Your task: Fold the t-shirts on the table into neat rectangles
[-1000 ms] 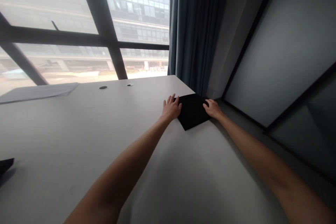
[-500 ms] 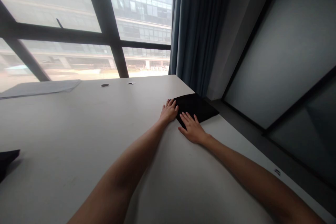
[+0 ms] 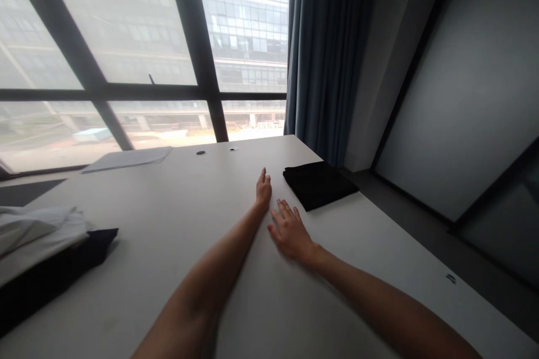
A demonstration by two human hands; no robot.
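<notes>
A folded black cloth (image 3: 319,184) lies flat near the table's right edge, apart from both hands. My left hand (image 3: 264,188) is left of it, turned on its edge with the fingers stretched out and nothing held. Closer to me, my right hand (image 3: 291,234) is palm down over the white table (image 3: 168,269), fingers spread and free of any object. Whether it touches the tabletop I cannot tell.
White and dark cloths (image 3: 37,230) are heaped at the left. Flat white sheets (image 3: 126,159) lie at the back, beside two round cable holes. A blue curtain (image 3: 328,67) hangs beyond the far right corner. Small dark clips (image 3: 451,279) lie near the right edge.
Both hands have come off the black cloth and moved left. My left hand has turned on its edge. The view has swung left, showing more of the cloth heap.
</notes>
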